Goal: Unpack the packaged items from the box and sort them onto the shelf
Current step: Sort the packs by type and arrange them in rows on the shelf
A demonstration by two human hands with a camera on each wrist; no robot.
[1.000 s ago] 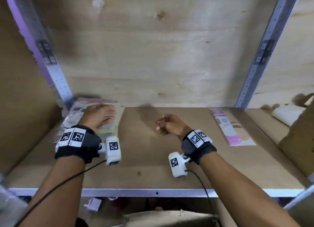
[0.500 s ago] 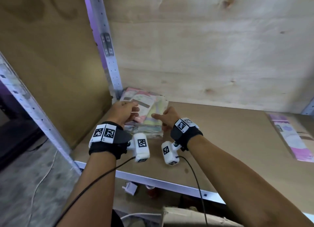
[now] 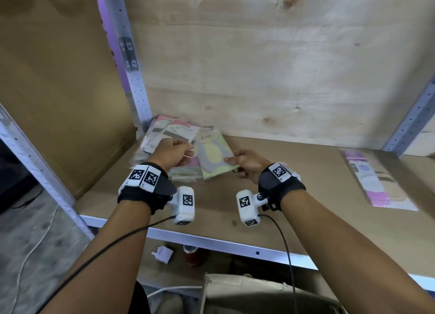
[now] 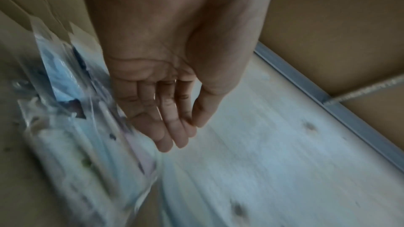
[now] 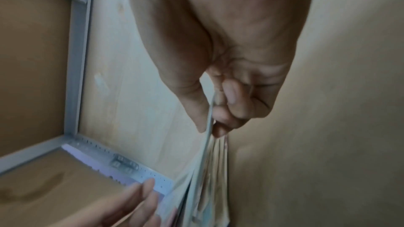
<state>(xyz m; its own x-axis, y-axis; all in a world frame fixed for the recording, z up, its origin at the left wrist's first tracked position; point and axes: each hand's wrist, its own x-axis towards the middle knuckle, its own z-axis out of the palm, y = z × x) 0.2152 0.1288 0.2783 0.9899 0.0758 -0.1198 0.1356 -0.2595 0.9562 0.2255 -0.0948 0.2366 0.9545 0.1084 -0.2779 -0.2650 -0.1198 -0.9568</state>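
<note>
A stack of flat plastic-wrapped packets [image 3: 164, 137] lies in the back left corner of the wooden shelf [image 3: 294, 196]. My right hand [image 3: 235, 163] pinches the right edge of the top pale green and yellow packet [image 3: 213, 153], thumb against curled fingers, as the right wrist view shows [image 5: 210, 127]. The packet [image 5: 207, 170] hangs on from that grip to the stack. My left hand [image 3: 181, 152] hovers over the left part of the stack. Its fingers [image 4: 170, 137] are nearly straight and hold nothing, beside the blurred packets [image 4: 72, 127].
A pink and white packet [image 3: 376, 179] lies alone at the shelf's right. Perforated metal posts [image 3: 131, 78] stand at the back corners, with brown board on the left. Below the shelf edge are a white plug [image 3: 162, 253], a red can [image 3: 191, 255] and a box top [image 3: 259, 290].
The view swung left toward the stack. My right hand crossed the shelf to the stack and took hold of the green packet's edge. My left hand lifted off the stack.
</note>
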